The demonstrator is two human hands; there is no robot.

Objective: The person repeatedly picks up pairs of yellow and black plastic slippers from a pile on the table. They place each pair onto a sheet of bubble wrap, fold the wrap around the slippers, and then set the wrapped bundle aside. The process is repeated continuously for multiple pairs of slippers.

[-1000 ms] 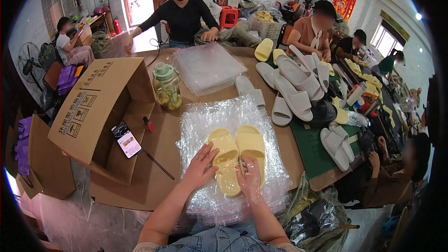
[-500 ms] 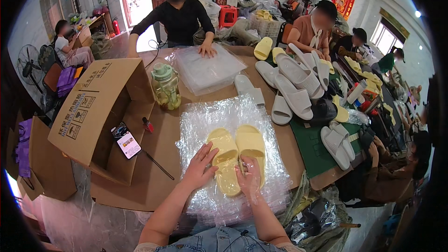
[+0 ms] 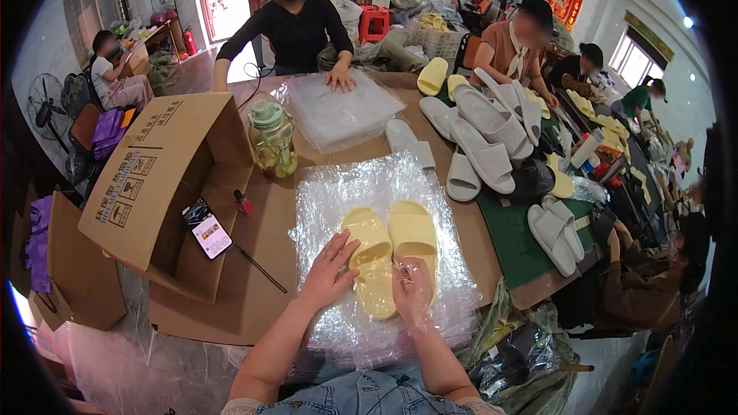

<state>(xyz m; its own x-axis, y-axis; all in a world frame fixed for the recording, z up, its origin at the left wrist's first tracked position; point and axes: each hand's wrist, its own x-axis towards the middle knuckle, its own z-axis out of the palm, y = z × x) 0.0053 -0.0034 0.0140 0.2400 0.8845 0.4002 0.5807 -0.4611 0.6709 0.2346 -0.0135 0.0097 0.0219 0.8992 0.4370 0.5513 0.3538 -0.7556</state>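
Note:
A pair of pale yellow slippers lies side by side, toes away from me, under clear plastic on a stack of clear plastic bags. My left hand is open, its fingers stretched out over the edge of the left slipper. Shiny film covers my right hand, which looks to be inside the bag. Its fingers are curled at the inner edge of the right slipper, gripping it below the strap; the fingertips are partly hidden.
To the left stand an open cardboard box, a phone and a green-lidded jar. Grey slippers are heaped at the right. Across the table, a person rests a hand on more plastic bags. Other people work at the right.
The slippers have shifted very slightly away from me within the plastic. My right hand has moved slightly, while my left hand stays nearly in place.

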